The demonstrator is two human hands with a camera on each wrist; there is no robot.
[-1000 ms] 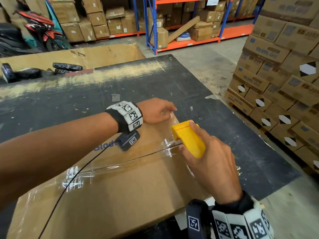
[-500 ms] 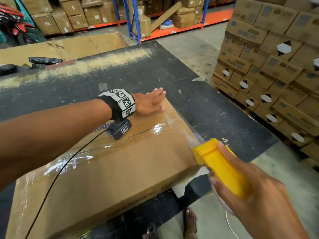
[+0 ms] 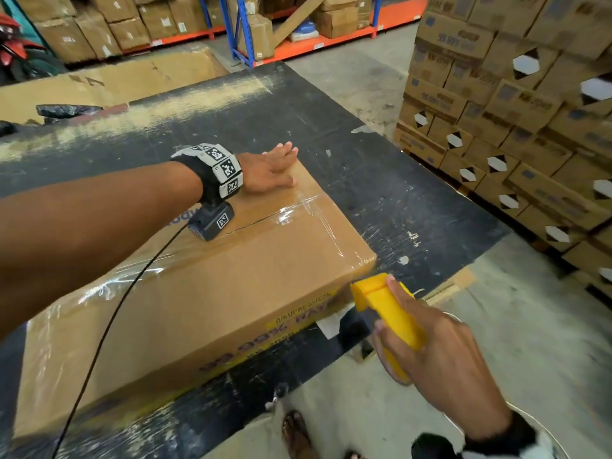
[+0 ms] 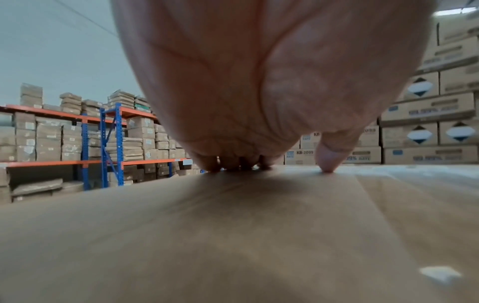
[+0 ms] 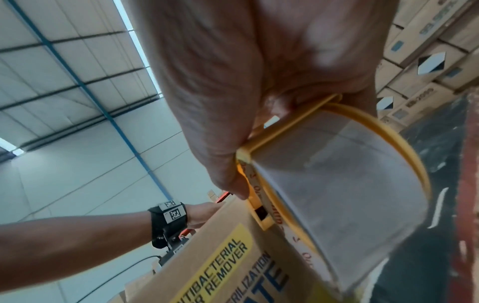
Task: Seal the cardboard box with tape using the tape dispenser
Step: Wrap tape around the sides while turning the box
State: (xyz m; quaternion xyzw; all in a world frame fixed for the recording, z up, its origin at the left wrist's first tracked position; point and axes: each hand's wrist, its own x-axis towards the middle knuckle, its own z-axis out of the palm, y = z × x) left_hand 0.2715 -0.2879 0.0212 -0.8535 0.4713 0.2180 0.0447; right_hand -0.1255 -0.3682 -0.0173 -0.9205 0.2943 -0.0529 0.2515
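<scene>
A flat cardboard box (image 3: pixel 251 279) lies on the black table (image 3: pixel 381 180), with clear tape (image 3: pixel 288 213) running along its top seam and down over the near right edge. My left hand (image 3: pixel 268 170) presses flat on the box's far corner, fingers straight; the left wrist view shows the fingertips (image 4: pixel 326 162) touching the cardboard (image 4: pixel 233 235). My right hand (image 3: pixel 440 346) grips the yellow tape dispenser (image 3: pixel 387 313) just below the box's near right corner, against its side. In the right wrist view the clear tape roll (image 5: pixel 342 184) sits in the yellow frame beside the box's printed side (image 5: pixel 220 266).
Stacks of cardboard cartons (image 3: pixel 516 104) stand on pallets right of the table. Blue and orange shelving (image 3: pixel 245 31) with boxes lines the back. A large open carton (image 3: pixel 109 81) sits behind the table at the left. My foot (image 3: pixel 298 435) shows on the concrete floor below.
My right hand has drawn the dispenser along the seam, off the top and down over the box's near right edge. My left hand went from loosely curled to flat on the box.
</scene>
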